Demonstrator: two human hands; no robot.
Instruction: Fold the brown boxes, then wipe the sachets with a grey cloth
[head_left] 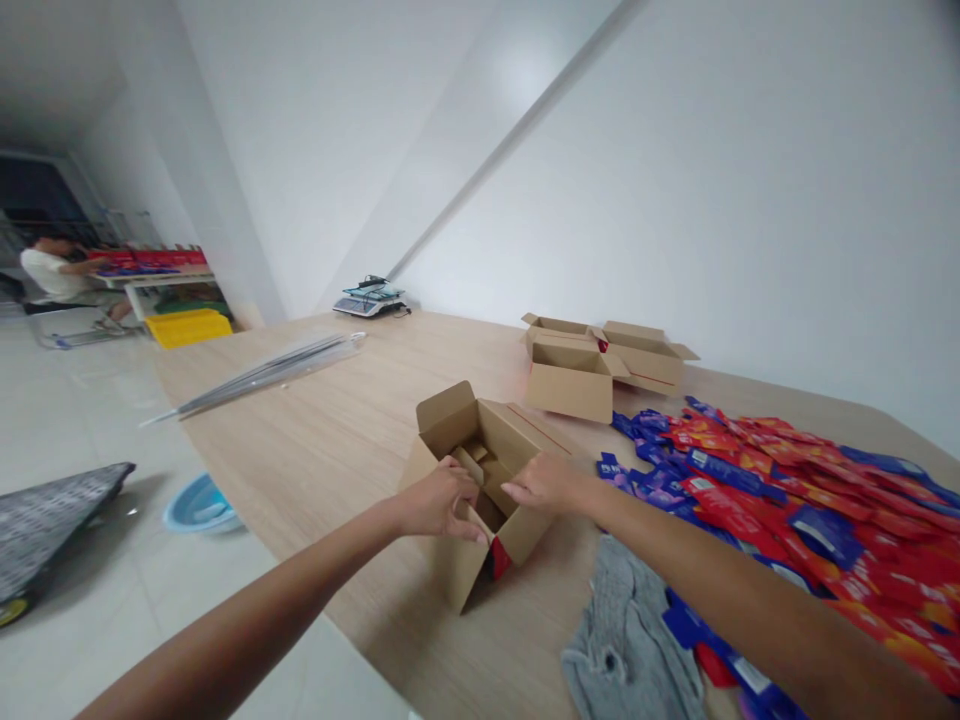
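Note:
An open cardboard box point(536, 432) stands tilted at the middle of the wooden table, its flaps spread and cardboard pieces inside. My left hand point(442, 500) is at its near left side, fingers curled over the edge of a cardboard piece. On the right side my right hand point(551, 483) lies against the box wall, fingers curled at the rim. Something red shows at the box's near corner. To the right lie many flat red packets point(720, 508) and blue packets point(731, 475). A grey cloth point(626, 640) rests below my right forearm.
Several open boxes point(570, 388) stand near the wall. A scale point(369, 300) sits at the table's far end, and long thin rods in plastic point(277, 370) lie on the left. Beyond the edge are a blue basin point(201, 503), a cart point(52, 530) and a seated person point(56, 270).

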